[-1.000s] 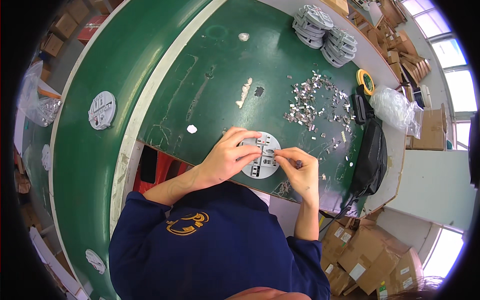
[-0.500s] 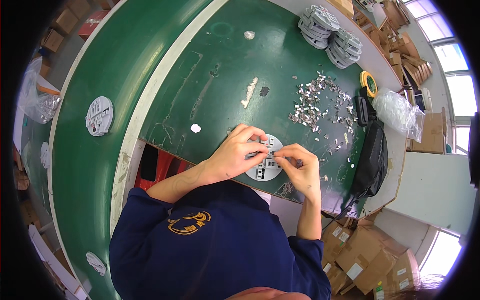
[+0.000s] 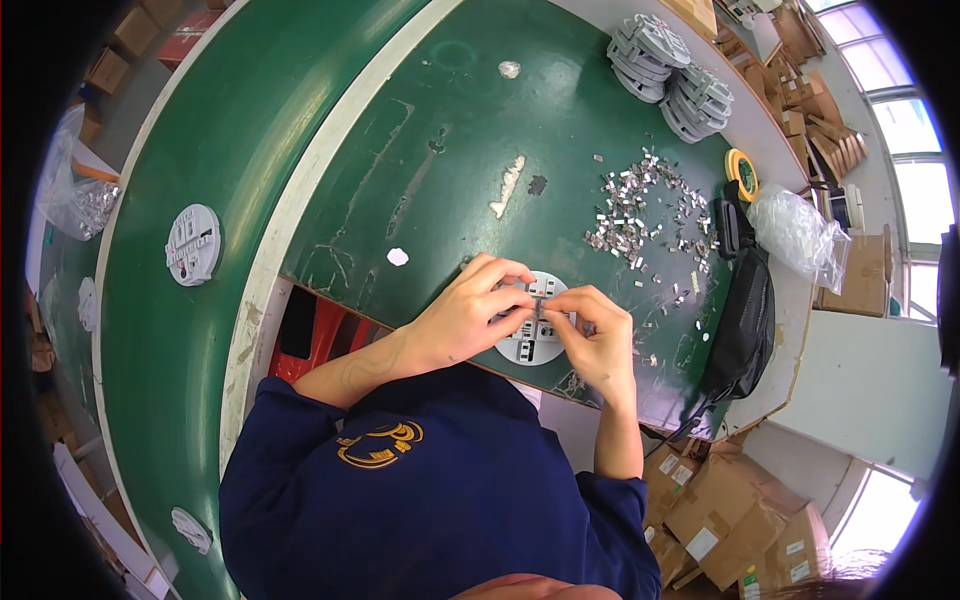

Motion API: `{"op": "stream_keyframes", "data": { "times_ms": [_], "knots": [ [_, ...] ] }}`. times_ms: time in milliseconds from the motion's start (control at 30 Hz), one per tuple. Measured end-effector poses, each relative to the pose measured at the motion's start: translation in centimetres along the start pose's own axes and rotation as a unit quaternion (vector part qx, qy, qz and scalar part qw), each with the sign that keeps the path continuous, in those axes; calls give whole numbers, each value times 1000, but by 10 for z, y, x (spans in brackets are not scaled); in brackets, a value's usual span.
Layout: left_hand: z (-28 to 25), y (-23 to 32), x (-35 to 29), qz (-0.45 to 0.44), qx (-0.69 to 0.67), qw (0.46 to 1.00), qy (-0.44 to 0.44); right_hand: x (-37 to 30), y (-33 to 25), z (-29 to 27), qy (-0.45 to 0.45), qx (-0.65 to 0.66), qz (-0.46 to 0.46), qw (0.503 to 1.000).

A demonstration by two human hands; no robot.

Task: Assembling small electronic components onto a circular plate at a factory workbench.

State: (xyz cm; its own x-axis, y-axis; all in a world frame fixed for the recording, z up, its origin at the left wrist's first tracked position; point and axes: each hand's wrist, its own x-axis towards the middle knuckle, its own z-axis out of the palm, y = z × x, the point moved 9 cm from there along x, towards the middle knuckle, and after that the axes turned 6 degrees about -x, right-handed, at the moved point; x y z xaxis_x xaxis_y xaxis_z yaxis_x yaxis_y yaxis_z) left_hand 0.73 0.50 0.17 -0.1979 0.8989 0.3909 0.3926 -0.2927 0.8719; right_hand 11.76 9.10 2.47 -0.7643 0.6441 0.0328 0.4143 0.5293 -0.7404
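A round pale-grey plastic disc (image 3: 531, 349) with slots and small dark parts lies at the table's near edge, partly covered by my fingers. My left hand (image 3: 468, 314) reaches over its left side, fingers bent and thumb and fingertips pinched near the disc's middle. From the right comes my right hand (image 3: 600, 345), its thumb and index finger also pinched, almost meeting the left fingertips. Whatever sits between the fingertips is too small and hidden to name. Many small silvery and dark pieces (image 3: 625, 228) are scattered beyond my right hand.
Two stacks of grey discs (image 3: 645, 58) stand at the far right. Yellow tape (image 3: 741, 173), a clear plastic bag (image 3: 795, 225) and a black bag (image 3: 742, 320) line the right edge. Left of the table runs a green conveyor belt (image 3: 165, 370) carrying another disc (image 3: 193, 245).
The disc on the belt has slid slightly nearer. My fingertips have shifted only a little over the disc in front of me, and the view has turned slightly.
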Motion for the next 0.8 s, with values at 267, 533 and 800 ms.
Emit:
{"op": "stream_keyframes", "data": {
  "times_ms": [267, 533, 800],
  "knots": [
    [-4, 10, -3, 54, 75, 996, 16, -4, -18, 10, 46, -80, -111, 990],
    [-3, 9, -4, 65, 77, 995, 18, 0, -19, 17, -16, -107, -91, 990],
    [-6, 6, -7, 56, 51, 997, 29, 3, -19, 13, -18, -77, -76, 994]
  ]
}}
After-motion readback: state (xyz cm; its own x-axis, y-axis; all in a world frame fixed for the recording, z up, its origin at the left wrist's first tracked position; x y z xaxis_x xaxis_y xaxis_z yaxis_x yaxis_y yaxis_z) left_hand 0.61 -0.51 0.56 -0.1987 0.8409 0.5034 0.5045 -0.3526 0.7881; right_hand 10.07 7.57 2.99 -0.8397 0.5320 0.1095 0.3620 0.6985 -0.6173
